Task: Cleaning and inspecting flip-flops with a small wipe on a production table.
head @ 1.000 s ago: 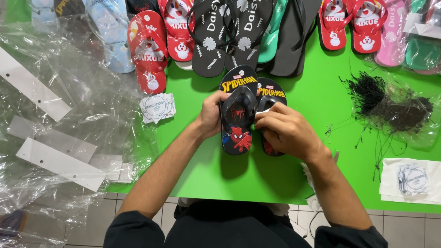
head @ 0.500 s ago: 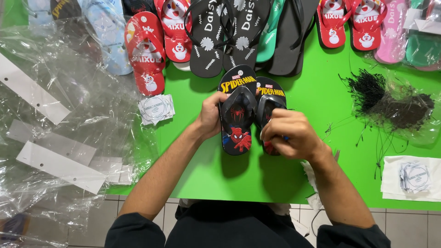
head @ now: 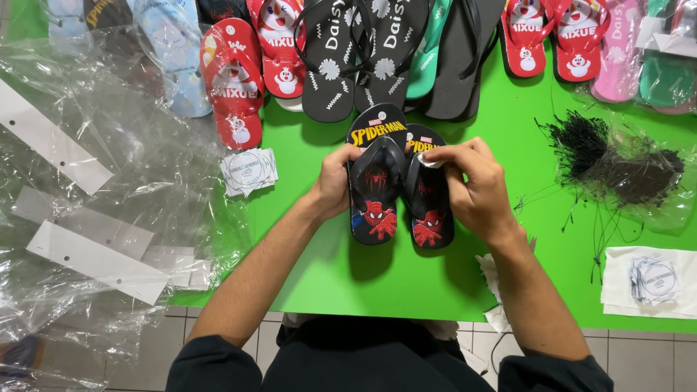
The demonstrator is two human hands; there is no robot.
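A pair of small black flip-flops with red superhero pictures lies side by side on the green table [head: 566,239]. My left hand [head: 335,181] grips the left flip-flop [head: 376,181] at its left edge. My right hand [head: 475,185] rests over the right flip-flop [head: 428,199] and pinches a small white tag [head: 430,161] against its strap near the top.
Several flip-flops, red, black, teal and pink, line the far edge. Clear plastic bags with white card strips [head: 87,261] cover the left side. A small white label pack [head: 248,170] lies left of my hands. A bag of black ties [head: 617,163] and more white labels [head: 653,279] sit at right.
My right hand has moved up from the lower part of the right flip-flop to its strap near the top, now pinching a small white tag there. The left hand kept its grip.
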